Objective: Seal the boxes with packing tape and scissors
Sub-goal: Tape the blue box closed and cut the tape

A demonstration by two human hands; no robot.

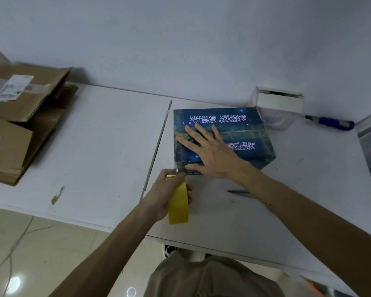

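Observation:
A blue printed box (244, 133) lies on the white table (99, 146), right of the middle. My right hand (210, 151) presses flat on its top, fingers spread toward the box's left edge. A yellowish roll of packing tape (178, 203) is gripped in my left hand (165, 196) just below the box's near left corner, and a clear strip runs from the roll up onto that corner. Only the scissors' blade tip (238, 191) shows on the table; my right forearm hides the rest.
Flattened brown cardboard boxes (19, 116) are piled at the table's left end. A small open white box (278, 101) stands by the wall behind the blue box. A blue-handled tool (332, 122) lies at the far right. A seam (156, 151) splits the tabletop.

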